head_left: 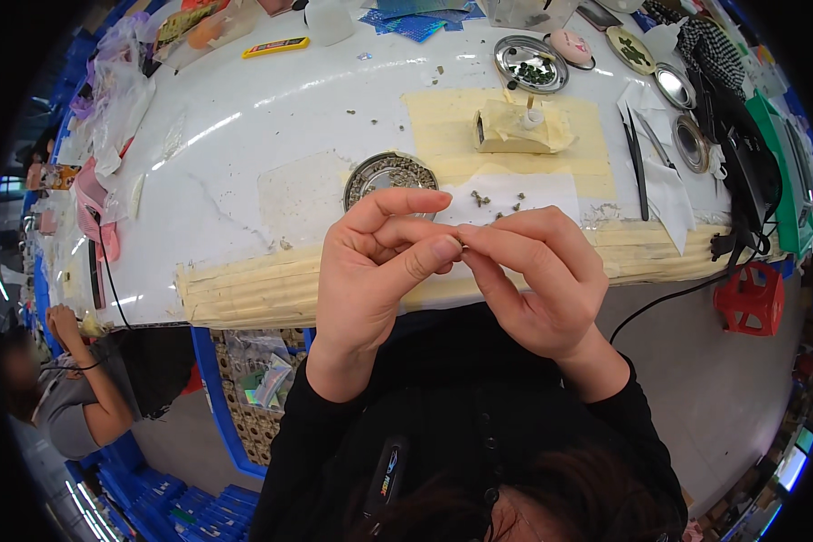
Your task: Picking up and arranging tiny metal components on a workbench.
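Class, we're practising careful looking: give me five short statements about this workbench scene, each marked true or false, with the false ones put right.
1. The left hand and right hand meet at the fingertips, around a tiny item. True.
2. The round metal dish of small pieces sits left of the taped block. True.
3. The left hand is gripping the metal dish. False: its fingertips are at the tiny item; the dish rests on the table.
4. The black tweezers lie left of the taped block. False: they lie right of it.
5. A red stool stands on the floor. True.
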Action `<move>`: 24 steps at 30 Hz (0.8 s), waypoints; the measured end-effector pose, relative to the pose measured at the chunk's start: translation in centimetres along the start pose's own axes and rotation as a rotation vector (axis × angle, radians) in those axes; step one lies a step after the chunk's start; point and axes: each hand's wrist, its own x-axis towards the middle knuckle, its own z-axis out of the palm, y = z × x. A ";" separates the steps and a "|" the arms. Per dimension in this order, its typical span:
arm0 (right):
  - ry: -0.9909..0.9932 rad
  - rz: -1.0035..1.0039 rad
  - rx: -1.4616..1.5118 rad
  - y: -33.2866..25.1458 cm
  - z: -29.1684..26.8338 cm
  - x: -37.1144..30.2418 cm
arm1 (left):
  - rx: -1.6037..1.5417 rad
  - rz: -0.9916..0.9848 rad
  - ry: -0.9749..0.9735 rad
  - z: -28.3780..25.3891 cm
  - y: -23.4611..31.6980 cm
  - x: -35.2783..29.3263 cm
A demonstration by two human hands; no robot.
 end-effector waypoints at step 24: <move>0.072 -0.105 -0.175 0.7 -0.1 -0.4 | 0.057 0.093 0.090 2.1 -1.3 -0.7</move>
